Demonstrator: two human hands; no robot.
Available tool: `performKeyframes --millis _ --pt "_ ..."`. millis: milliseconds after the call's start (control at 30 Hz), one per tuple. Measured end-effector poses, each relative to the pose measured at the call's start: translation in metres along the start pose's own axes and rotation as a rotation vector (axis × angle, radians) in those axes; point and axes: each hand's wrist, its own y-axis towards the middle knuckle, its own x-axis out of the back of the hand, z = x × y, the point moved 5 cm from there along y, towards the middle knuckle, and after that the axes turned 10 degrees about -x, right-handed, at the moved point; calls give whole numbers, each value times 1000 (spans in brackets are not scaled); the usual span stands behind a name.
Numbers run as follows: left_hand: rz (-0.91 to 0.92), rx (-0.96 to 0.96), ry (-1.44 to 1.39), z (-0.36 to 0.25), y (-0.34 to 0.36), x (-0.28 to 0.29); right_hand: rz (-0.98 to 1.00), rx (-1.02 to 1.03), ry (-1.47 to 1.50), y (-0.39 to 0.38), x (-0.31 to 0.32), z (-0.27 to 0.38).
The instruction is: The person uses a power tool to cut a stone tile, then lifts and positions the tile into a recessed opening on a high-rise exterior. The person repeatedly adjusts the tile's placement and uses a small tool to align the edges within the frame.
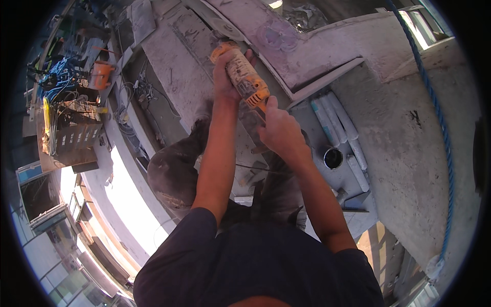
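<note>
Across the top middle lies a dusty yellow angle grinder point(243, 74), gripped in both my hands. My left hand point(225, 77) wraps around its front part near the head. My right hand point(279, 125) closes around the rear handle. Beyond the head a round, pale disc point(227, 29) shows beside the edge of a dusty stone ledge point(327, 51). Whether the disc touches the ledge, I cannot tell. A dark cord point(266, 168) runs below my right hand, across my legs.
Right of my arms, several pale tubes point(332, 118) lie beside an open can point(333, 158) with a dark inside. A blue rope point(434, 100) hangs down the right side. At left are an orange bucket point(101, 75), a wooden crate point(71, 140) with tangled cables, and a sunlit drop.
</note>
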Motion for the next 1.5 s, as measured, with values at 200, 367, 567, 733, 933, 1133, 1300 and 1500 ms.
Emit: performKeyframes --millis 200,367,567,733,933,1133,1300,1500 --pt "0 -16 -16 5 -6 0 3 11 7 -6 2 -3" --pt "-36 -9 -11 6 -19 -5 5 10 15 -9 0 -10" --pt "-64 4 -16 9 -29 -8 23 -7 20 -18 2 -15" --pt "-10 1 -7 10 -33 -4 22 1 6 -25 3 -17" --pt "-20 7 -4 13 -33 -6 19 10 -24 -24 4 -17" --pt "69 94 15 14 -19 4 -2 8 11 -16 2 -18" --pt "29 81 43 16 -23 3 22 -8 14 -23 4 -17" --pt "-9 61 75 14 -39 -6 8 -6 24 -28 0 -23"
